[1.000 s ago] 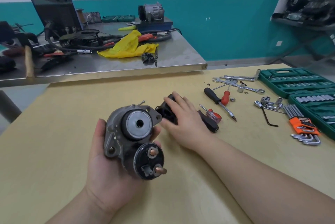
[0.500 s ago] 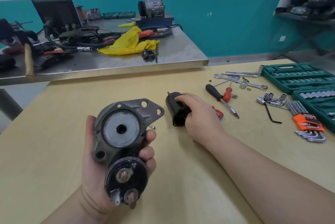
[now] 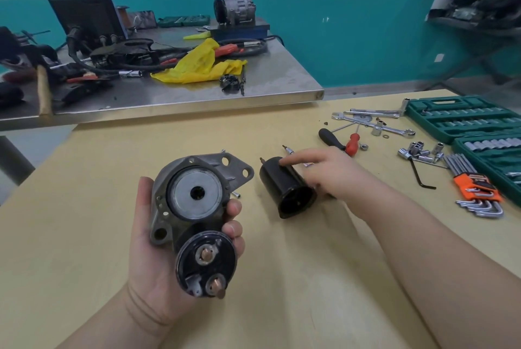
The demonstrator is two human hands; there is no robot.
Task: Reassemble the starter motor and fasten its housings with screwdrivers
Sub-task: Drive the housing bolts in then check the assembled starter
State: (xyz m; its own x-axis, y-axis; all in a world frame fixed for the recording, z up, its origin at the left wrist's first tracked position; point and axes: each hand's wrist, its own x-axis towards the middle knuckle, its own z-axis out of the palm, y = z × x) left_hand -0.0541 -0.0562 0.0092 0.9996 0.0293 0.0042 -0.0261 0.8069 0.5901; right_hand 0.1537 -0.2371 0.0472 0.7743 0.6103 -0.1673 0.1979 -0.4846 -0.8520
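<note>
Well in from the table's (image 3: 310, 300) edges, the left hand (image 3: 158, 258) grips the grey housing (image 3: 180, 179) while the right hand (image 3: 335, 176) clasps the black casing (image 3: 282, 185).

Motor housing (image 3: 284, 187) right of starter body (image 3: 194, 207)

The pale wooden desk (image 3: 282, 292) carries a black motor housing (image 3: 284, 187) lying on its side under the right fingers (image 3: 293, 159). Just beyond those fingers lie two screwdrivers (image 3: 332, 138). Farther right are wrenches (image 3: 372, 121), loose sockets (image 3: 420, 151), hex keys (image 3: 476, 187) and green socket cases (image 3: 462, 117). A small bolt (image 3: 236, 194) lies beside the left fingers (image 3: 234, 207).
</note>
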